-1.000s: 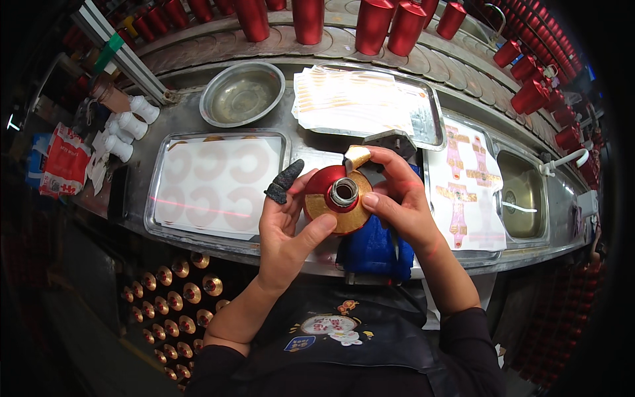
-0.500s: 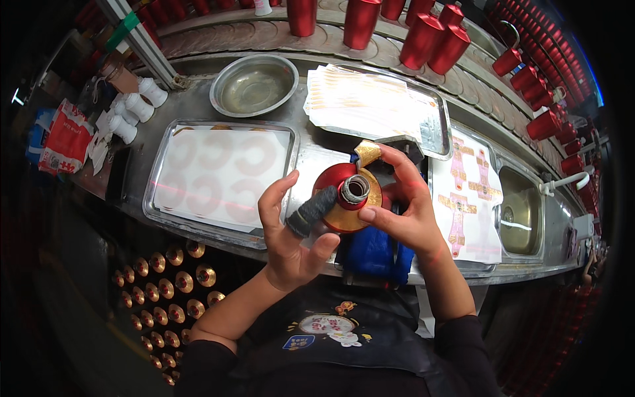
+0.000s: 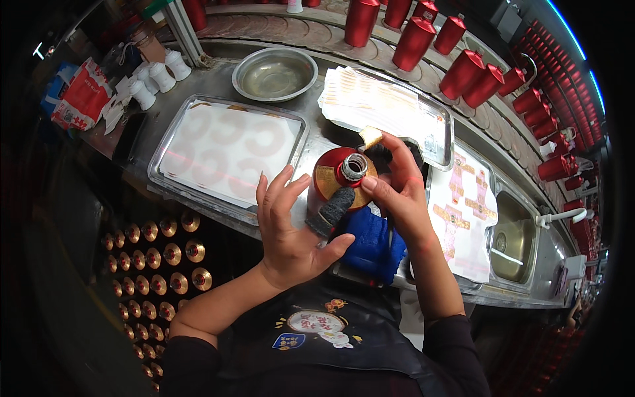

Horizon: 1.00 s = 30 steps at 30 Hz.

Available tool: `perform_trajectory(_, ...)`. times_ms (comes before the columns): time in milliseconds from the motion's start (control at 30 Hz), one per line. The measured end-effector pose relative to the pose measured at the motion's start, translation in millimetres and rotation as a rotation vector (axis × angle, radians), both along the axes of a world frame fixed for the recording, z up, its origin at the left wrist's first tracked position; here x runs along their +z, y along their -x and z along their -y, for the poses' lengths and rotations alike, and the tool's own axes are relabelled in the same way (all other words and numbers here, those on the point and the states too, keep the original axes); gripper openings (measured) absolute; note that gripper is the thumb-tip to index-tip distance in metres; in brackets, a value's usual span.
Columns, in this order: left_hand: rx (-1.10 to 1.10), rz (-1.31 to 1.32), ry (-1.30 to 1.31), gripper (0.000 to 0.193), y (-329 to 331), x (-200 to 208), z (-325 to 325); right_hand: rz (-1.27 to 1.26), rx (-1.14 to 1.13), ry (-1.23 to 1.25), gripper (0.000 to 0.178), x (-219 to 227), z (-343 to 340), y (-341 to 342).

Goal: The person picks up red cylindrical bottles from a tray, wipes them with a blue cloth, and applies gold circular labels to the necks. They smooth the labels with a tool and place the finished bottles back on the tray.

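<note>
A red bottle [image 3: 327, 161] with a bare threaded metal neck stands in front of me, its mouth facing up toward me. Gold decal [image 3: 325, 179] covers part of its sloping shoulder. My left hand [image 3: 288, 241] has its fingers spread; the index finger, in a dark finger cot [image 3: 336, 206], presses on the shoulder below the neck. My right hand [image 3: 401, 198] grips the bottle's right side, thumb on the shoulder near the neck. A small whitish-gold piece [image 3: 370, 137] sits at its index fingertip. Blue padding [image 3: 374, 241] lies just below the bottle.
A tray [image 3: 159, 173] of ring-shaped decals lies left, a metal bowl [image 3: 311, 69] behind it. Another tray [image 3: 444, 147] holds stacked sheets. Pink-and-gold decals [image 3: 456, 231] lie beside a sink [image 3: 509, 245]. Red bottles [image 3: 415, 44] line a conveyor; gold-topped bottles [image 3: 172, 254] stand lower left.
The gold flap at my right index finger now looks smaller, and more red shows on the shoulder. My left index finger has slid down and right across the shoulder. The view has shifted slightly.
</note>
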<state>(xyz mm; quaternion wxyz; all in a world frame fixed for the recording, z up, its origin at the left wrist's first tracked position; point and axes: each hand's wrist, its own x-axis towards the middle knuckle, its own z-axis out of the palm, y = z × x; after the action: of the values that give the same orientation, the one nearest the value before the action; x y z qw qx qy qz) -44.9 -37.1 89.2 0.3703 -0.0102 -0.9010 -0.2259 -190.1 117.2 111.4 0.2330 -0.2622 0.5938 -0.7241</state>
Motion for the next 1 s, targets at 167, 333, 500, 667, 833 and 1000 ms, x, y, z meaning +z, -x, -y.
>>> perform_trajectory(167, 0.124, 0.047, 0.107, 0.028, -2.5, 5.9, -18.4, 0.072, 0.008, 0.059, 0.056, 5.4, 5.8, 0.7)
perform_trajectory(333, 0.188, 0.041, 0.127, 0.029, 7.8, 8.0, -39.2, 0.111, 0.047, 0.006, 0.035, 7.2, 7.2, 6.4)
perform_trajectory(500, 0.148, 0.0, 0.098, 0.037, 15.8, 16.8, -44.4, 0.177, 0.081, 0.012, 0.035, 6.3, 0.2, 14.9)
perform_trajectory(667, 0.041, -0.107, -0.254, 0.077, 12.1, 2.7, -35.8, 0.12, 0.166, 0.168, 0.055, -2.3, 1.6, 18.9)
perform_trajectory(833, -0.01, 0.096, -0.385, 0.087, 36.5, 0.4, -16.1, 0.125, 0.186, 0.163, 0.05, -6.8, -1.3, 23.9)
perform_trajectory(1000, -0.609, 0.451, -1.186, 0.094, 49.6, 29.1, 36.2, 0.129, 0.139, 0.16, 0.038, -6.0, -6.3, 25.1)
